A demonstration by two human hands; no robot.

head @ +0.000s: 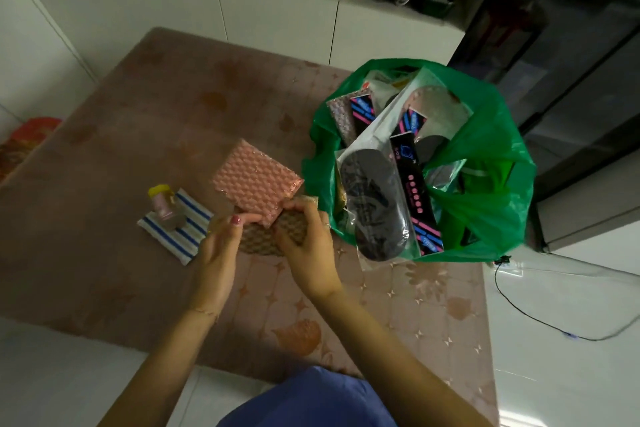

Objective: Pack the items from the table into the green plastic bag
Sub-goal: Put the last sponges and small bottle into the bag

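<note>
A pink quilted padded pouch [254,182] is lifted at a tilt over the table's middle; my right hand [306,239] pinches its near corner. A second, darker pouch [263,239] lies flat beneath it. My left hand [221,253] touches the pink pouch's near edge with fingertips. The green plastic bag [485,184] stands open at the table's right edge, filled with packaged dark insoles [374,204] and other packets. A small bottle with a yellow cap [162,204] rests on a blue-and-white striped packet [180,229] to the left of my hands.
The table wears a pink patterned cloth [104,218]. White cabinets [270,17] stand behind it with clutter on top. A black cable [519,305] trails over the white floor at right. A red object [24,142] sits at the far left.
</note>
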